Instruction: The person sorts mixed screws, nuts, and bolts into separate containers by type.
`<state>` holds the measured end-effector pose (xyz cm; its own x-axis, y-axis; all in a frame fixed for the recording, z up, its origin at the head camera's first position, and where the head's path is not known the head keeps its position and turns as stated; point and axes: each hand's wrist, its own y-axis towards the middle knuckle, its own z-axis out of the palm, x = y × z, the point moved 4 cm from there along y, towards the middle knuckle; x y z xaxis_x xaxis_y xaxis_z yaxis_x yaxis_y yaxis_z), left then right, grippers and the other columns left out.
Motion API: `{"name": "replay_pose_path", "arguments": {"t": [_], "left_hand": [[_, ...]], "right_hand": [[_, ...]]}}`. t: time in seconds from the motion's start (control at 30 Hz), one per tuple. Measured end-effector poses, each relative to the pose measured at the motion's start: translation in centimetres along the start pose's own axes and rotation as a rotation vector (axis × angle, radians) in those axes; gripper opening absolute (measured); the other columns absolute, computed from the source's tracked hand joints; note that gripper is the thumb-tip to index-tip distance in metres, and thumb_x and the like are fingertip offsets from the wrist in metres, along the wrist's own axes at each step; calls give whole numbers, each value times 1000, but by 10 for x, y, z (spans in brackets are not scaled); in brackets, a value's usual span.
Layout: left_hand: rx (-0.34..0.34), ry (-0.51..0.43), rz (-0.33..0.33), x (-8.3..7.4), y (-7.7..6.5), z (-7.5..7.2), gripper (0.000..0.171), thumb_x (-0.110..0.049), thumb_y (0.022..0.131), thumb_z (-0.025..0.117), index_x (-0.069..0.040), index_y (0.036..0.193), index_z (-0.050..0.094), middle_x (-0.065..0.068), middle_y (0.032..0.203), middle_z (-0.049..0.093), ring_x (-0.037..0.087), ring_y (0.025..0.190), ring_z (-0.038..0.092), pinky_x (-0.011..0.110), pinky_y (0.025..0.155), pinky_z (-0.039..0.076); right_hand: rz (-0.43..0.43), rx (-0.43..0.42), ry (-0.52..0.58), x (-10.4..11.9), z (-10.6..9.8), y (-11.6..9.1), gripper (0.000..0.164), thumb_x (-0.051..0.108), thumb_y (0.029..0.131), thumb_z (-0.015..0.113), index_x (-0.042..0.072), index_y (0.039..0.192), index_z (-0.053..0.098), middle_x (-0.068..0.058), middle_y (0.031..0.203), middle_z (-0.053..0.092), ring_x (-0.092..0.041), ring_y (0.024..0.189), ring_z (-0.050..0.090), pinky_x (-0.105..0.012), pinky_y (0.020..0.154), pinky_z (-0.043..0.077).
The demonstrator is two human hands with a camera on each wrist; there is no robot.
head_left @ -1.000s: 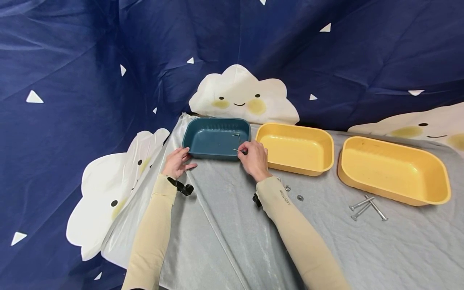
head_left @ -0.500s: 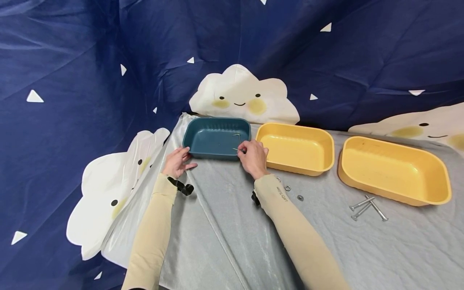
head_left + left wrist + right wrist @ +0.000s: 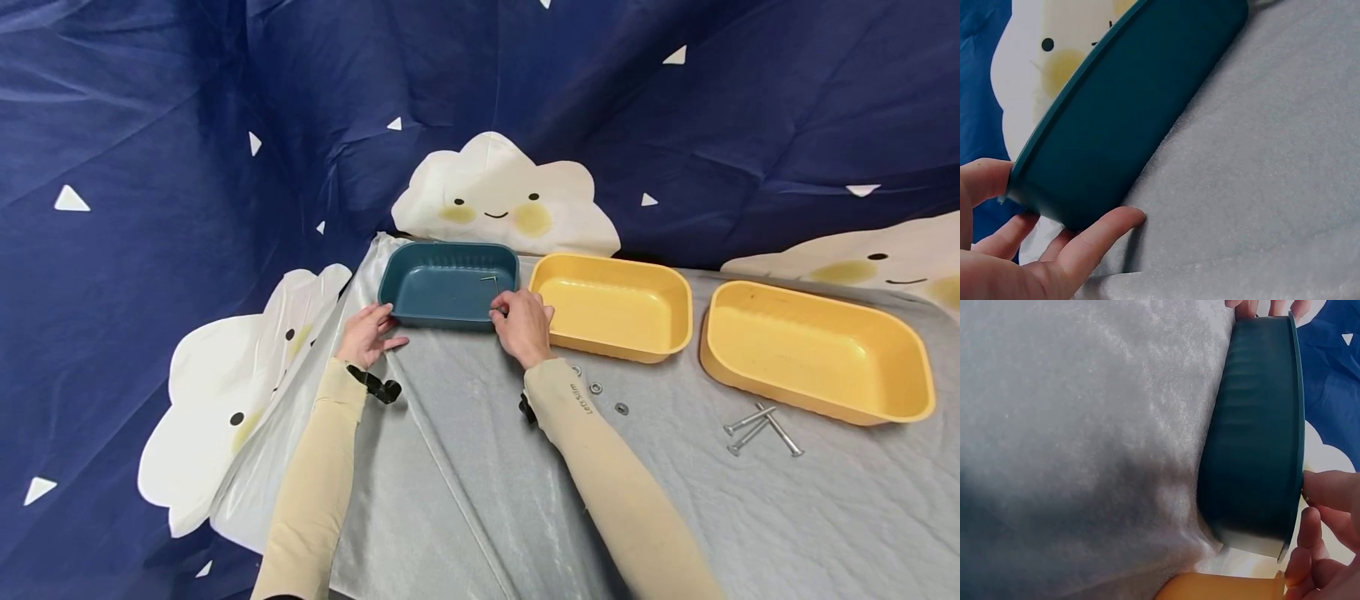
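Note:
A dark teal bin [image 3: 442,321] stands at the back of the table. My left hand [image 3: 365,335] touches its near left corner, fingertips at the rim and end wall, thumb stretched out by the base. My right hand [image 3: 525,325] is at the near right corner, fingers bent over the rim. In the right wrist view a small metal glint shows between its thumb and finger; most of what it pinches, a thin hex key judging by the earlier frames, is hidden. Inside the bin lies another L-shaped hex key [image 3: 495,281], partly behind the right hand.
A yellow bin [image 3: 622,348] stands close to the right hand, with another yellow bin [image 3: 810,404] farther right. Several nuts and washers, including a nut [image 3: 596,388] and a washer [image 3: 622,409], lie near the right forearm. Crossed bolts [image 3: 763,427] lie before the far bin.
The thin brass-coloured end that stuck out from my right fingertips in the earlier frames no longer shows. The right hand has shifted only slightly; the left hand and bins stay put.

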<state>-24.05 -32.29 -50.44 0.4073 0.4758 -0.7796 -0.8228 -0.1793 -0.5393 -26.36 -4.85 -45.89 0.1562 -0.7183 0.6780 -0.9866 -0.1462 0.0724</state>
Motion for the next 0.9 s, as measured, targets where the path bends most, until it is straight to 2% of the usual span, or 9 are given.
{"name": "replay_pose_path", "arguments": {"t": [0.2, 0.9], "left_hand": [[12, 14, 10, 0, -1, 1, 69, -11, 99, 52, -12, 155, 11, 10, 159, 23, 22, 147, 22, 60, 110, 35], [33, 16, 16, 0, -1, 1, 72, -11, 100, 51, -13, 156, 6, 9, 161, 18, 23, 149, 16, 60, 110, 34]], "right_hand": [[9, 8, 13, 0, -1, -1, 26, 22, 91, 68, 11, 114, 67, -5, 91, 56, -27, 101, 49, -44, 84, 33], [20, 6, 15, -1, 1, 0, 23, 22, 91, 68, 11, 111, 67, -4, 91, 56, -27, 102, 49, -44, 84, 32]]}}
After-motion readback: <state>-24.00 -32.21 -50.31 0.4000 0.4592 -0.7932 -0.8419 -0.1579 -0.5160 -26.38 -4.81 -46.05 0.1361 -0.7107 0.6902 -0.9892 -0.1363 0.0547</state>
